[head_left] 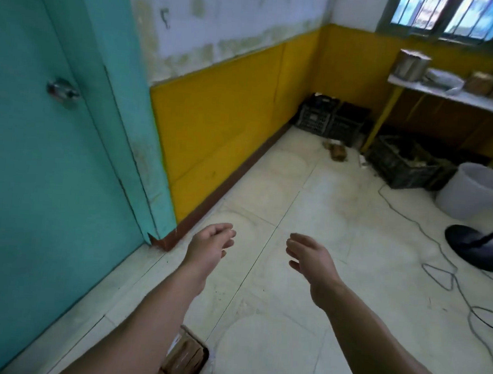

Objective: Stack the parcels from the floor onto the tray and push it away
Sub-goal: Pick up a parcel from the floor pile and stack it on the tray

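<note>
Both my arms reach forward over the pale tiled floor. My left hand holds nothing, its fingers loosely curled and apart. My right hand is empty too, palm turned inward with spread fingers. A brown cardboard parcel lies at the bottom edge, below my left forearm, which hides part of it. A dark rim that may be the tray runs along the parcel's right side; I cannot tell for certain. Neither hand touches the parcel.
A teal door stands close on the left, beside a yellow wall. Black crates sit in the far corner under a shelf. A white bucket, a fan base and loose cables occupy the right.
</note>
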`<state>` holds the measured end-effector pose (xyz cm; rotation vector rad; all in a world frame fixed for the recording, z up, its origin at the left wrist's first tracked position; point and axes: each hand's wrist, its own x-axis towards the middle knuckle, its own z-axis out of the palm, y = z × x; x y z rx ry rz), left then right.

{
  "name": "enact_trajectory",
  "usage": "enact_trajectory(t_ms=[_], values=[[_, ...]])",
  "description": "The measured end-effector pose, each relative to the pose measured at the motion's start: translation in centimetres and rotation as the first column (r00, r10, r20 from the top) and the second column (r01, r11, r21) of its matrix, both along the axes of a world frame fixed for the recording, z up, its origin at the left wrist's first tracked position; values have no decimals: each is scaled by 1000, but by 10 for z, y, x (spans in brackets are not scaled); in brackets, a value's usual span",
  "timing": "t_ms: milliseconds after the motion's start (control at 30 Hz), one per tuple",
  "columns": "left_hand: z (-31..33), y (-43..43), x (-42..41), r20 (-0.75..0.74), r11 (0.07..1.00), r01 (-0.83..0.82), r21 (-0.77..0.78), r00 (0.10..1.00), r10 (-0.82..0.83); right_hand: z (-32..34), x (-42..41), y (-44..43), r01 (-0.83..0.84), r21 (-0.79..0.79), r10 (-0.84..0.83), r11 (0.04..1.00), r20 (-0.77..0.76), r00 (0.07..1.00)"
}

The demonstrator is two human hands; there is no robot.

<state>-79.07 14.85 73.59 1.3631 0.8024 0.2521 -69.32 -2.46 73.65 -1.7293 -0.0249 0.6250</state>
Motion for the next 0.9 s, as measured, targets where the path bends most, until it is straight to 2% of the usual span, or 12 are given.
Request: enact_trajectory(t_ms=[233,400,700,900], values=[[38,-56,160,35,979,164,120,985,-169,28,132,-87,116,26,-118,993,110,987],[50,-83,248,22,960,233,153,971,-239,33,206,-117,152,27,-154,988,91,984],[38,-55,381,-34,951,269,152,963,-267,24,338,-86,140,10,-140,990,79,987],[35,-10,528,-33,932,336,136,942,-335,31,475,-42,192,5,-191,981,87,978]])
